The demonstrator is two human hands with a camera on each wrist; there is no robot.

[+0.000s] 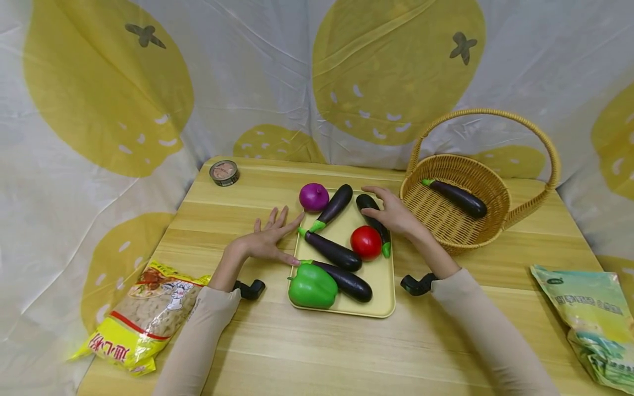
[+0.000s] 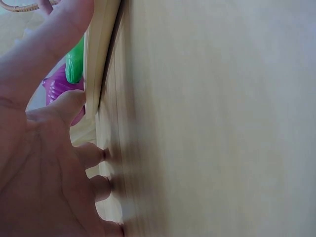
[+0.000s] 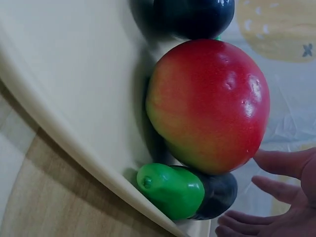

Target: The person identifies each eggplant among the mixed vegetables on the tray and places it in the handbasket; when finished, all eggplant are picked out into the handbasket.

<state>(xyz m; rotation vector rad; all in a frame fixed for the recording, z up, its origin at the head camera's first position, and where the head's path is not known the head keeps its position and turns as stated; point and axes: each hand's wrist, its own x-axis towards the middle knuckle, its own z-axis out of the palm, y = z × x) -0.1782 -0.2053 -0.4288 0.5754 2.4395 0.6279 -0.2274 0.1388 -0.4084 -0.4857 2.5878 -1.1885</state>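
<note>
Where the grip is best taken: across the dark body of the right-side eggplant [image 1: 378, 224], toward its far end, thumb and fingertips to be set on opposite sides.
Red fruit [image 1: 366, 242]: noted close at the eggplant's left; it could be rolled by a sideways pull, so a straight upward lift is advised.
Eggplant position: along the right side of the cream tray [image 1: 381, 294], green end pointed near.
Right hand [image 1: 394, 214]: poised at the eggplant's far half, digits spread with a wide gap; nothing is gripped, and contact cannot be confirmed.
Left hand [image 1: 262, 241]: fingers fanned at the tray's left edge, thumb extended beside the green pepper [image 1: 313, 286]; nothing is held.
Tray: should be steadied lightly at the left rim.
</note>
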